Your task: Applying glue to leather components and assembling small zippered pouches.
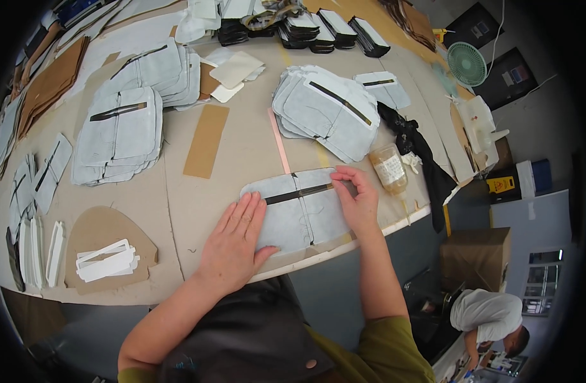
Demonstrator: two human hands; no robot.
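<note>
1. At the far left of the table, brown sheets lie piled, with narrow grey panels nearer the front edge.
2. Below those, white strips sit side by side, and just right of them a brown card bears a loose heap of white frames.
3. Further back on this side I see a stack of grey panels, the top one crossed by a dark band.
4. A tan strip lies alone to the right of that stack.
5. The left hand is laid flat on the left part of the work panel, fingers side by side, thumb spread away.
6. The work panel lies at the table's front edge, between the hands, its dark strip running across it.
7. A pink strip stretches back from its far edge.
8. The right hand has thumb and forefinger drawn close at the dark strip's right end; I cannot tell whether they pinch anything.
9. Behind it is a second stack; right of that, a bottle lies near a black cloth.
</note>
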